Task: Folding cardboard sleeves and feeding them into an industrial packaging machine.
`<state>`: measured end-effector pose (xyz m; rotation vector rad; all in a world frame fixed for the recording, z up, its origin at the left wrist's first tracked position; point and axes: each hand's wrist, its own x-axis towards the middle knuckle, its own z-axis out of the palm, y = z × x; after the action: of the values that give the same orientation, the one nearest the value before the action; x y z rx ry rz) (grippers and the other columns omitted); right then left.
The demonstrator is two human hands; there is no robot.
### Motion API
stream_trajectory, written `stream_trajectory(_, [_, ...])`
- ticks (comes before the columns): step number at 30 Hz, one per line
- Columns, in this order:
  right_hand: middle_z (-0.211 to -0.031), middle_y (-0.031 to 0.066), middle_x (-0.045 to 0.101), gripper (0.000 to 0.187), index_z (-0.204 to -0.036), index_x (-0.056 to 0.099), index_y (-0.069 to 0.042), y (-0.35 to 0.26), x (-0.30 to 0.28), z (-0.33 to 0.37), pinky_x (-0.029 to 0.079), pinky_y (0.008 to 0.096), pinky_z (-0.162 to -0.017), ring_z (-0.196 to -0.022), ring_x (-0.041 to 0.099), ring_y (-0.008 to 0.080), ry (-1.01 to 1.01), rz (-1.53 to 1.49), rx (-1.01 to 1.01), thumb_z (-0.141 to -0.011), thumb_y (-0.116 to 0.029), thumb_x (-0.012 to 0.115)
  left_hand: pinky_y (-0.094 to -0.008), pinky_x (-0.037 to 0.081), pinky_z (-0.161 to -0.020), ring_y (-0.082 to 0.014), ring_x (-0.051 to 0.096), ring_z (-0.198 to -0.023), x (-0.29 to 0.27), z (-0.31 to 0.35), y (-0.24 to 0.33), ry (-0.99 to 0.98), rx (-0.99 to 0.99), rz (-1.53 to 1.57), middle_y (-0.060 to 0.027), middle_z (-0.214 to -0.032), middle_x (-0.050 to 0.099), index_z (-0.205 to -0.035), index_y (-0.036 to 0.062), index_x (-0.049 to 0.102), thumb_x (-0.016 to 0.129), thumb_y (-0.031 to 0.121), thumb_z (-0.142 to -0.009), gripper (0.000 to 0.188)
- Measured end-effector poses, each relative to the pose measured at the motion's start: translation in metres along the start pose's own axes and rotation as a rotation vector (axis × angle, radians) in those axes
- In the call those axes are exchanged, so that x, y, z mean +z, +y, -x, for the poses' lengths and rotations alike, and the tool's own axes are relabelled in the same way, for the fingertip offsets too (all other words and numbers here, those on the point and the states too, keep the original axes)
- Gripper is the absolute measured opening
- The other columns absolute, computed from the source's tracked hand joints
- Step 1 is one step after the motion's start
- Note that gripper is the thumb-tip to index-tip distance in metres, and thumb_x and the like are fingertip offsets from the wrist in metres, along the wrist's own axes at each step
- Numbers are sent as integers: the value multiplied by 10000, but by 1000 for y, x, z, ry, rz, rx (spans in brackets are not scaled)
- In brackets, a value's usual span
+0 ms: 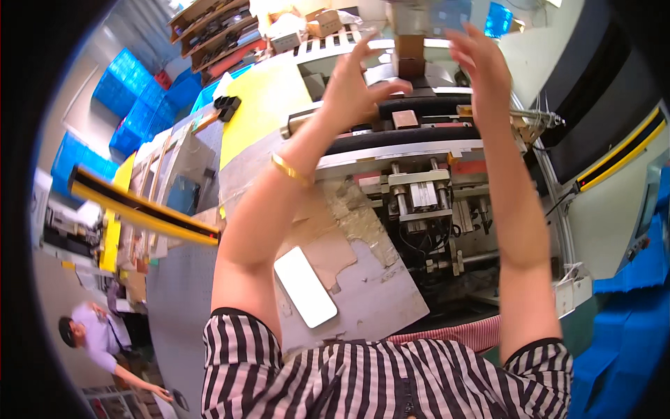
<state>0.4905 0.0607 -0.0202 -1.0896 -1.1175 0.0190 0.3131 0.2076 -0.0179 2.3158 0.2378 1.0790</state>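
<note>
Both my arms reach forward over a machine with dark rollers (pixel 419 136) and a metal frame. My left hand (pixel 351 85) is raised on the left side of it, thumb and fingers apart, holding nothing that I can see. My right hand (pixel 485 66) is raised opposite, its fingers spread and slightly bent, also without anything visible in it. Between the two hands stands an upright brown block (pixel 410 57), apart from both in this view; its upper end meets a blurred pale part. A smaller brown block (pixel 404 119) sits nearer me by the rollers.
Below the rollers are metal cylinders and cables (pixel 422 195). On my left, a worn board (pixel 370 279) carries a white phone-shaped slab (pixel 306 286). Yellow-black bars (pixel 143 206) flank both sides. Blue crates (pixel 132 94) and another person (pixel 98 332) are at far left.
</note>
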Motion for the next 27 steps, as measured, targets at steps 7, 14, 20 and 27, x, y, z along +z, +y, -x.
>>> stream_trajectory(7, [-964,97,716,159,-1021,689,-23,-122,95,276,507,327,-831,-914,674,213,-953,-104,407,-885,-93,645,-314,504,-846,-179,624,-1001,-130,245,31,-129,-254,89,-78,-1111,683,-1175,86,652,771,169,-814,389])
stream_trajectory(14, [-1025,121,710,280,-1150,657,-23,-204,199,364,501,329,-875,-965,672,226,-1368,-326,637,-909,-163,629,-297,499,-654,-159,643,-736,-318,602,-3,625,-862,-479,-94,-841,712,-901,40,718,666,195,-870,166])
stream_trajectory(20, [-1087,137,677,334,-1231,605,-39,-237,316,409,498,364,-900,-995,647,274,-1674,-391,412,-920,-158,627,-445,445,-936,-320,586,-1083,-382,932,84,689,-1799,-1175,-133,-1067,675,-1067,139,661,732,130,-762,313])
stream_trajectory(27, [-1040,157,674,340,-1207,616,-23,-280,422,441,523,383,-855,-959,649,286,-1860,-372,138,-923,-208,631,-411,440,-959,-315,554,-1131,-395,1012,175,563,-1863,-1308,-132,-1116,655,-1126,146,652,736,117,-783,355])
